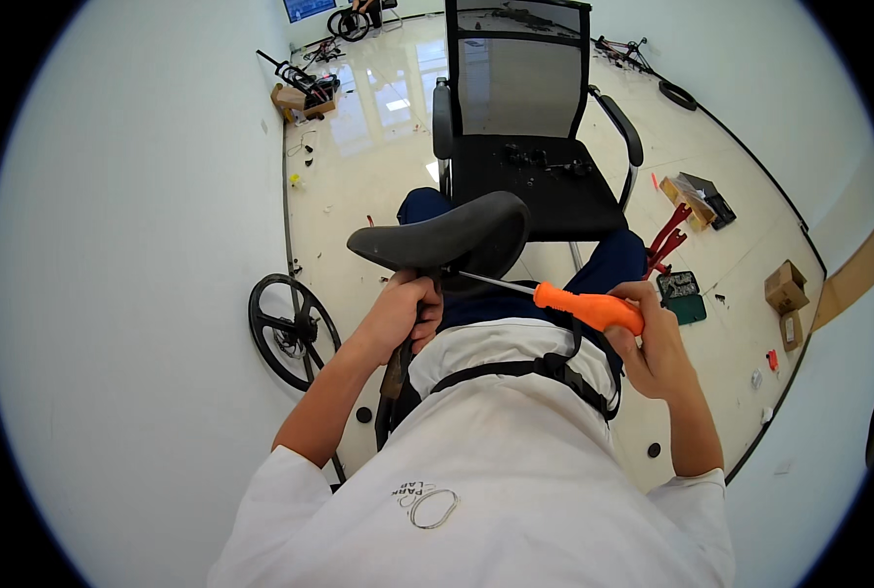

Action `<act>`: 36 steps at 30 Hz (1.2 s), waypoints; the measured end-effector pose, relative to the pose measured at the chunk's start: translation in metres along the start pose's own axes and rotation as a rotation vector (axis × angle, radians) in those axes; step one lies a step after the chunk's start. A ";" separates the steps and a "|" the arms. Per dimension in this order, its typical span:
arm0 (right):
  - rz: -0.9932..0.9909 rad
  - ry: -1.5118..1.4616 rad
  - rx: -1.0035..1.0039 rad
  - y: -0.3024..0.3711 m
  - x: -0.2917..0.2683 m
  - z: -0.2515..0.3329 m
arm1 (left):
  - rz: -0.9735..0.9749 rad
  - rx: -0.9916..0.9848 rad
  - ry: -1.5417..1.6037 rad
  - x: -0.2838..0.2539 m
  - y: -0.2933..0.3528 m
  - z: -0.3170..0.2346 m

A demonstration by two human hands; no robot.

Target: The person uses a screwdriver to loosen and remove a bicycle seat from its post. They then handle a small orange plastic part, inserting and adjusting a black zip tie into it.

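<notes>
Left hand (406, 314): fingers clench a dark tube (396, 378) beneath the black saddle (437, 237), 12 o'clock of centre. Right hand (653, 343): fingers grasp an orange-handled screwdriver (589, 308), pointing 9-to-10 o'clock, tip near saddle's underside.

Pale, glossy flr (359, 186), cluttered
R side: cardbd box (786, 287), open grn/blk case (687, 310), sm. red item (772, 360), blk tyre (678, 95) fthr back; L: blk wheel (304, 327).

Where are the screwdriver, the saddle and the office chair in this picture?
Screwdriver (576, 303): head view, on its orange handle.
Saddle (439, 235): head view, on its dark side.
Office chair (530, 208): head view, on a bare part of its black seat.
</notes>
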State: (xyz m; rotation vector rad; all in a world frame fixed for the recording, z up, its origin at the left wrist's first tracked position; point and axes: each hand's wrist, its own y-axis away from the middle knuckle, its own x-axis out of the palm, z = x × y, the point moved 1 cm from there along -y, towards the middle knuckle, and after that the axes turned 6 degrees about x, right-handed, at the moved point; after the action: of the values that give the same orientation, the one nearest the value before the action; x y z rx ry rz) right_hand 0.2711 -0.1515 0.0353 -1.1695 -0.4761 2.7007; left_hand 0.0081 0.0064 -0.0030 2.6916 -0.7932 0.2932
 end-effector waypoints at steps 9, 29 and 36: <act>-0.230 -0.270 -0.118 -0.002 0.019 -0.022 | 0.023 -0.001 -0.006 0.002 0.000 -0.003; 0.066 0.079 0.004 0.017 0.012 -0.058 | 0.056 0.030 -0.069 0.000 -0.001 0.006; 0.032 0.033 -0.004 0.016 0.015 -0.044 | 0.047 -0.040 -0.021 -0.004 -0.003 0.010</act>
State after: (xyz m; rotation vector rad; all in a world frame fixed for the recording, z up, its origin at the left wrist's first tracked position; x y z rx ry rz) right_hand 0.2931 -0.1522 -0.0088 -1.2306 -0.4625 2.7037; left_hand 0.0074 0.0076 -0.0141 2.6457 -0.8606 0.2581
